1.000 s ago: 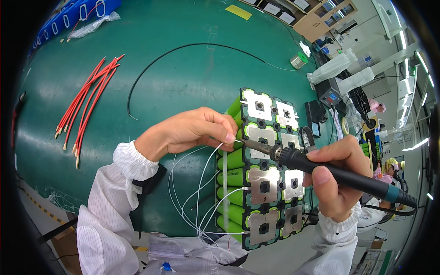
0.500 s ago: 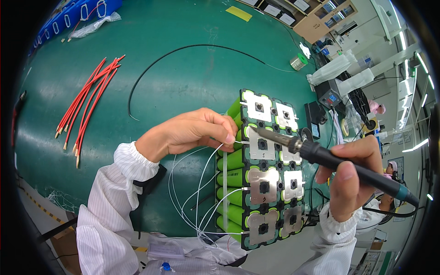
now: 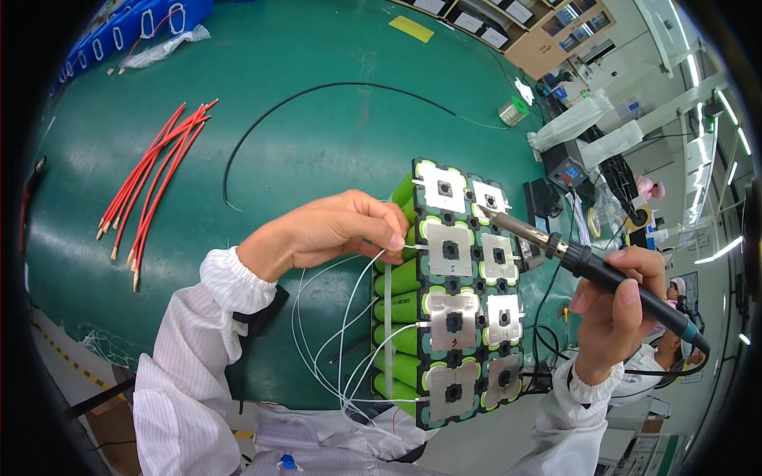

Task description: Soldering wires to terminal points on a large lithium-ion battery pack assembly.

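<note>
A battery pack (image 3: 453, 321) of green cylindrical cells stands at the table's near edge, its black frame and nickel plates facing up. My left hand (image 3: 349, 226) pinches a thin white wire (image 3: 367, 274) at the pack's left side, where the wire end meets a plate's tab. Other white wires (image 3: 385, 346) run from lower tabs and loop down to the left. In my right hand (image 3: 623, 305) is a soldering iron (image 3: 591, 266), gripped round its black handle. Its metal tip points left, over the upper right plates; whether it touches one I cannot tell.
Red wires (image 3: 163, 170) lie bundled on the green table (image 3: 317, 143) at left. A black cable (image 3: 262, 119) curves toward a solder spool (image 3: 513, 111). The soldering station (image 3: 565, 164) stands at the right edge. Another person (image 3: 675, 341) sits beyond my right arm.
The soldering iron has moved right, its tip leaving the left column of plates for the right one. My left hand stays at the tab with the wire.
</note>
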